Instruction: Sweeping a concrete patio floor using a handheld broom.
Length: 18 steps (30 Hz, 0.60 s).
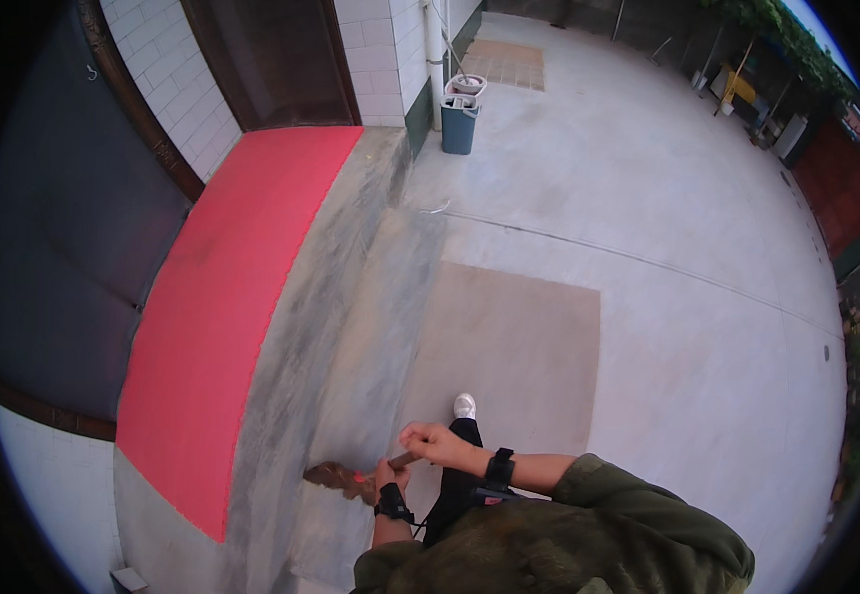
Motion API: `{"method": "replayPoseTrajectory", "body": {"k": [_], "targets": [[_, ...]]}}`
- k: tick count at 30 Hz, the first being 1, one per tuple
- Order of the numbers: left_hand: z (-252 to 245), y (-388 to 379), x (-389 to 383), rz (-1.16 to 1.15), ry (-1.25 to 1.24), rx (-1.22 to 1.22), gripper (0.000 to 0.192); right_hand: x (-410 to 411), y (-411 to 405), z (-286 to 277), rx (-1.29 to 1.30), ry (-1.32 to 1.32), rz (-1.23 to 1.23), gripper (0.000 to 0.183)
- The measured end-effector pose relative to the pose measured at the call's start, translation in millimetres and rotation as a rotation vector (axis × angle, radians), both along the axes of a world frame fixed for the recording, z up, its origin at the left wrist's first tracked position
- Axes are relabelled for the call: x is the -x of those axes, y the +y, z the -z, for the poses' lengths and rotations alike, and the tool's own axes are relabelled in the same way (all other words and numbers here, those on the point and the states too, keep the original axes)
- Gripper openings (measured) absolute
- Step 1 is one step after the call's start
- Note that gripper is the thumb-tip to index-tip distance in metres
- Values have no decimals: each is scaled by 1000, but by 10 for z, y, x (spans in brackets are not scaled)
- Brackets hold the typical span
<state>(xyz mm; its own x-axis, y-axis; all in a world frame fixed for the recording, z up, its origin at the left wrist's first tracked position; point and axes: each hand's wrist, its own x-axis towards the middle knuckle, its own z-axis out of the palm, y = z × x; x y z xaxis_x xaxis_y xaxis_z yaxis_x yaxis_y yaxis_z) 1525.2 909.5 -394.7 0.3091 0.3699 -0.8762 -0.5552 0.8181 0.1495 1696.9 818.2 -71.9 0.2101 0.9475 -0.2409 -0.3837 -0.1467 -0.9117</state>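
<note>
A brush with brown bristles [337,477], a red band and a brown handle is held low over the concrete step. My left hand [391,475] is closed around its handle near the band, palm partly hidden. My right hand [430,443] is just above the far end of the handle, its fingers curled; whether they grip it cannot be told. Both wrists wear black straps. Below the right forearm are a black trouser leg and a white shoe [465,406] on the brown floor patch [511,341].
A red mat [214,297] lies along the raised step by the dark doors. The concrete step edge [370,312] runs down the left of the yard. A blue-grey bucket [459,126] stands by the tiled wall's corner. Tools lean at the far right wall.
</note>
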Motion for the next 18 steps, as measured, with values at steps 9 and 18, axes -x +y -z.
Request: {"method": "replayPoseTrajectory", "body": {"k": [9, 18], "targets": [[-1308, 168, -2884, 1356, 488, -1659, 12, -1999, -241, -61, 179, -244, 516, 8], [-1694, 479, -4875, 844, -91, -402, 15, -2899, -110, -384, 182, -809, 459, 9]]}}
